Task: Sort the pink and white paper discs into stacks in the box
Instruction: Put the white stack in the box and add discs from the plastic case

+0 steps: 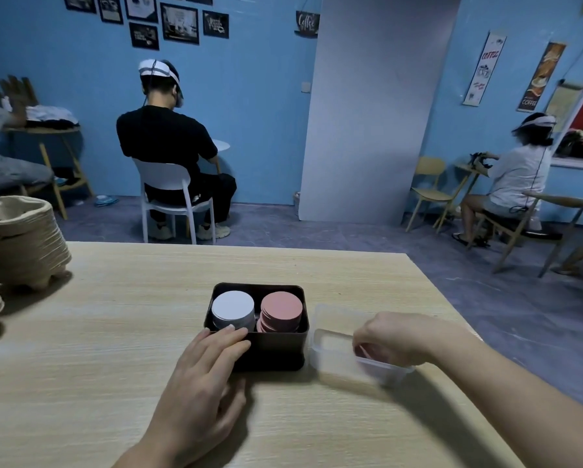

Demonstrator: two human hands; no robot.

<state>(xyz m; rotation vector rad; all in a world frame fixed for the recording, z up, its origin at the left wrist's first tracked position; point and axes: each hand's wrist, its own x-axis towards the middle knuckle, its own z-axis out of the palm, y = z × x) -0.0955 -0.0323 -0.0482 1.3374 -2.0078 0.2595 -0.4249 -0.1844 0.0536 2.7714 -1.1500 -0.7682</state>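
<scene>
Fingers (pixel 229 337) of the left hand (pixel 202 369) lie straight over the near left rim of the black box (pixel 273 352) on the wooden table (pixel 114 332). Just right of it, the right hand (pixel 391 339) curls down into a clear plastic container (pixel 330 352), pinching what looks like a pink disc (pixel 364 352). Inside the box a white stack (pixel 233 305) stands left and a slightly fanned pink stack (pixel 281 307) right, side by side; farther off, moulded pulp trays (pixel 16 238) sit piled at the table's left edge, and a seated person (pixel 168 146) faces a blue wall (pixel 256 96).
</scene>
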